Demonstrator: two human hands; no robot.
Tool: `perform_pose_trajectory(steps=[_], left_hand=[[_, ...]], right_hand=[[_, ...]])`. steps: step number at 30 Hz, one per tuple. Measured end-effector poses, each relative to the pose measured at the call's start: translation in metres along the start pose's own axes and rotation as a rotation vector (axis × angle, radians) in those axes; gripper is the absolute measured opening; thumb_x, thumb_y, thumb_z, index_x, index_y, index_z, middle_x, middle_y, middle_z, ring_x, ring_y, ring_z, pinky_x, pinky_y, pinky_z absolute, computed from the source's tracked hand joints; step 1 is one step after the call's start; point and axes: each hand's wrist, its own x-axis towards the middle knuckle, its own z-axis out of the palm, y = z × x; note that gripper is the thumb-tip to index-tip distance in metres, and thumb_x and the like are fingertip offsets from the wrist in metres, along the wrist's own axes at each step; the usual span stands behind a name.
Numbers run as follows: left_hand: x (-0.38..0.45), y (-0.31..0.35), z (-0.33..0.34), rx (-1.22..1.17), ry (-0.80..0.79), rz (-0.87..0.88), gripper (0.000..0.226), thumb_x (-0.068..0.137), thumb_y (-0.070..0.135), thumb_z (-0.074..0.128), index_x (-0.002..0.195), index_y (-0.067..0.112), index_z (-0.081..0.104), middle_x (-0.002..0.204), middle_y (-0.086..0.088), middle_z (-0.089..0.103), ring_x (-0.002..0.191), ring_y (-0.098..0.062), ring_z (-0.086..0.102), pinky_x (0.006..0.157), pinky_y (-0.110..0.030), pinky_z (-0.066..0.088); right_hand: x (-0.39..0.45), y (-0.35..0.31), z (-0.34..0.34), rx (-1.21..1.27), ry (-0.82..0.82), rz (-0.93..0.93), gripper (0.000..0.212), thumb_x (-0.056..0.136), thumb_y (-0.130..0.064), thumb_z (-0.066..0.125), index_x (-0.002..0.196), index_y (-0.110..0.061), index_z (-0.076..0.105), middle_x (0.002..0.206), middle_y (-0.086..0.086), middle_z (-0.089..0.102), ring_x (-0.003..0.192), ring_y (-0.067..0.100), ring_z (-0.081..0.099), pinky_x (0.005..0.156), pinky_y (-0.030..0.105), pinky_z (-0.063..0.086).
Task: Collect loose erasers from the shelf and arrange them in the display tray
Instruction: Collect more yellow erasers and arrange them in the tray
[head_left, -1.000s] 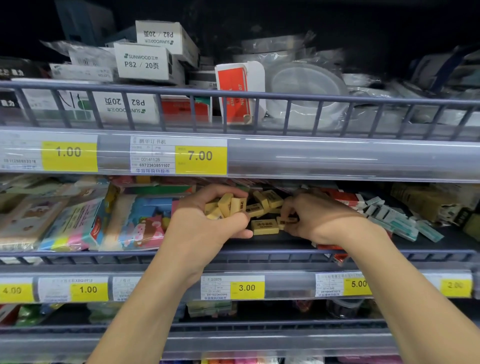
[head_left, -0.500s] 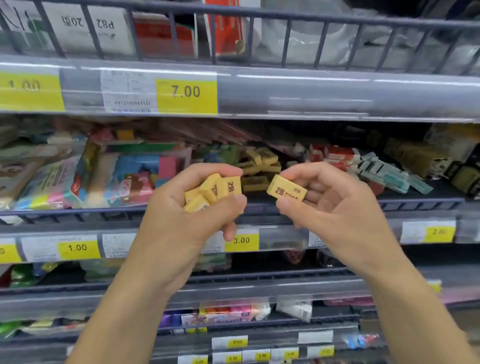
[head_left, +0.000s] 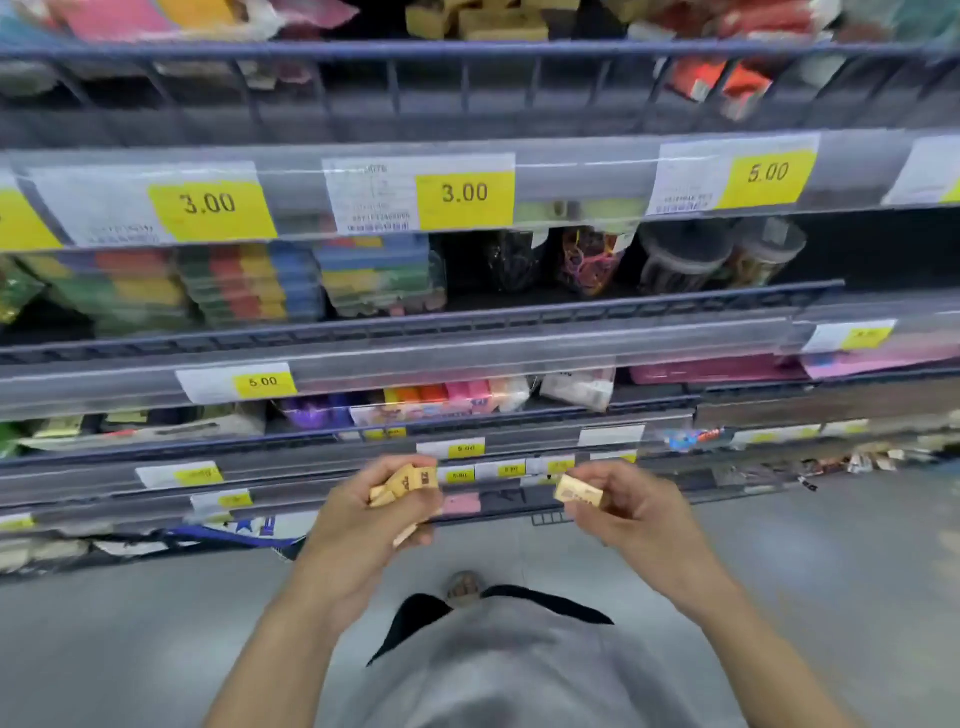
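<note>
**Erasers in hand, display tray not in view**

Collection step judged done; transfer pending. Left hand (head_left: 363, 512), lower centre of frame, grips a cluster of yellow erasers (head_left: 402, 484); one face appears to read "2B", though blurred. Right hand (head_left: 621, 506) pinches a single yellow eraser (head_left: 577, 491), print illegible. More erasers (head_left: 480, 23) remain on the shelf at top centre. Next move calls for locating the tray. Price tags (head_left: 465, 193) read 3.00, 3.00, 5.00.
</note>
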Motion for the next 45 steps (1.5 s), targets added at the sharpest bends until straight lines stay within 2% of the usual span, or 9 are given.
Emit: perform_pose_trajectory(steps=[5, 12, 16, 19, 23, 28, 33, 38, 45], left_hand=[[-0.015, -0.075, -0.021, -0.049, 0.128, -0.193, 0.040, 0.057, 0.019, 0.087, 0.097, 0.023, 0.082, 0.090, -0.006, 0.071, 0.080, -0.017, 0.067, 0.066, -0.027, 0.056], [-0.058, -0.130, -0.028, -0.153, 0.280, -0.241, 0.027, 0.078, 0.002, 0.080, 0.098, 0.019, 0.081, 0.089, -0.006, 0.066, 0.075, -0.018, 0.063, 0.064, -0.026, 0.056], [-0.095, -0.147, -0.033, -0.186, 0.389, -0.208, 0.030, 0.074, 0.002, 0.082, 0.099, 0.018, 0.080, 0.086, -0.004, 0.065, 0.074, -0.017, 0.061, 0.061, -0.026, 0.055], [-0.127, -0.158, -0.046, -0.245, 0.482, -0.180, 0.036, 0.064, 0.013, 0.080, 0.100, 0.020, 0.080, 0.084, -0.003, 0.065, 0.074, -0.017, 0.059, 0.062, -0.025, 0.055], [-0.172, -0.177, -0.073, -0.339, 0.609, -0.152, 0.047, 0.055, 0.024, 0.084, 0.102, 0.023, 0.080, 0.086, -0.003, 0.070, 0.074, -0.017, 0.063, 0.066, -0.028, 0.056], [-0.223, -0.207, -0.118, -0.465, 0.728, -0.106, 0.048, 0.059, 0.024, 0.087, 0.107, 0.024, 0.079, 0.090, 0.001, 0.070, 0.080, -0.014, 0.069, 0.067, -0.025, 0.058], [-0.262, -0.229, -0.182, -0.553, 0.801, -0.068, 0.047, 0.065, 0.023, 0.088, 0.111, 0.024, 0.078, 0.089, 0.002, 0.072, 0.077, -0.014, 0.068, 0.070, -0.025, 0.058], [-0.287, -0.226, -0.256, -0.601, 0.853, -0.045, 0.047, 0.060, 0.025, 0.086, 0.107, 0.024, 0.080, 0.091, 0.000, 0.073, 0.085, -0.014, 0.072, 0.069, -0.025, 0.057], [-0.299, -0.185, -0.352, -0.605, 0.860, 0.006, 0.046, 0.056, 0.027, 0.085, 0.102, 0.025, 0.081, 0.095, -0.004, 0.070, 0.088, -0.018, 0.069, 0.069, -0.025, 0.057]], right_hand=[[-0.014, 0.074, -0.011, -0.150, -0.037, 0.185, 0.021, 0.085, -0.009, 0.078, 0.097, -0.025, 0.074, 0.077, -0.008, 0.073, 0.064, 0.007, 0.058, 0.060, 0.022, 0.047], [-0.036, 0.121, -0.018, -0.279, -0.160, 0.266, 0.017, 0.085, -0.012, 0.078, 0.093, -0.026, 0.074, 0.077, -0.013, 0.072, 0.064, 0.001, 0.061, 0.067, 0.022, 0.047], [-0.037, 0.122, 0.004, -0.324, -0.284, 0.248, 0.019, 0.086, -0.018, 0.078, 0.096, -0.033, 0.072, 0.091, -0.018, 0.075, 0.083, 0.004, 0.069, 0.074, 0.024, 0.051], [-0.031, 0.110, 0.041, -0.343, -0.405, 0.160, 0.023, 0.086, -0.018, 0.077, 0.098, -0.037, 0.071, 0.098, -0.019, 0.075, 0.090, 0.003, 0.070, 0.081, 0.024, 0.054], [-0.031, 0.078, 0.103, -0.339, -0.574, 0.041, 0.026, 0.083, -0.029, 0.076, 0.099, -0.048, 0.069, 0.096, -0.020, 0.074, 0.083, 0.002, 0.070, 0.071, 0.015, 0.053], [-0.041, 0.046, 0.189, -0.328, -0.744, -0.064, 0.026, 0.070, -0.044, 0.072, 0.096, -0.043, 0.070, 0.095, -0.005, 0.075, 0.088, 0.028, 0.069, 0.083, 0.044, 0.057], [-0.054, 0.034, 0.272, -0.364, -0.846, -0.082, 0.020, 0.083, -0.021, 0.078, 0.099, -0.030, 0.072, 0.096, -0.001, 0.076, 0.091, 0.028, 0.070, 0.083, 0.039, 0.057], [-0.073, 0.029, 0.344, -0.401, -0.866, -0.026, 0.021, 0.086, -0.008, 0.076, 0.101, -0.022, 0.071, 0.094, -0.006, 0.077, 0.086, 0.008, 0.071, 0.075, 0.018, 0.054], [-0.080, 0.022, 0.416, -0.421, -0.839, 0.007, 0.020, 0.086, -0.009, 0.077, 0.100, -0.023, 0.073, 0.092, -0.007, 0.077, 0.086, 0.008, 0.072, 0.077, 0.020, 0.056]])
